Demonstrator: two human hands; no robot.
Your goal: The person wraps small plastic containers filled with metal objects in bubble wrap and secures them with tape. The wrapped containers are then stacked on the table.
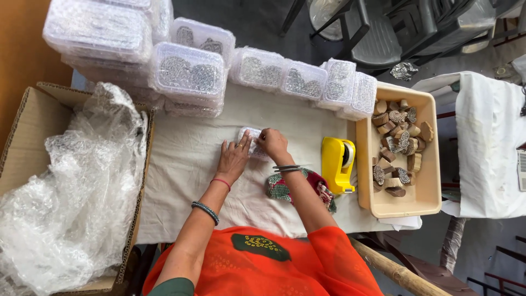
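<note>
Overhead view of a wrapping step at a cloth-covered table (181, 164). A small bubble-wrapped packet (250, 137) lies on the cloth near the table's middle, just in front of the row of clear plastic boxes (189, 74), and both hands meet on it. The left hand (234, 159) lies palm down, its fingers spread narrowly and extended forward, the fingertips pressing on the packet's near left edge; it grips nothing and serves as a hold-down. The right hand (272, 143) is curled, its fingertips pinched on the packet's right end, where the wrap appears to be folded or smoothed; whether a strip of tape sits under the fingers cannot be told. Both forearms run forward from the body and converge, with the wrists low over the cloth and the right elbow passing above a folded patterned cloth (285, 189). To do this step well, in judgement, the flat hand should keep the wrap taut and the packet from sliding while the pinching hand draws the loose end snug and creases it flat. The yellow tape dispenser (338, 164) stands just beside the right wrist, a beige tray (433, 164) of carved wooden blocks (397, 140) lies beyond it, and a cardboard box (33, 126) of loose bubble wrap (76, 197) stands at the left.
</note>
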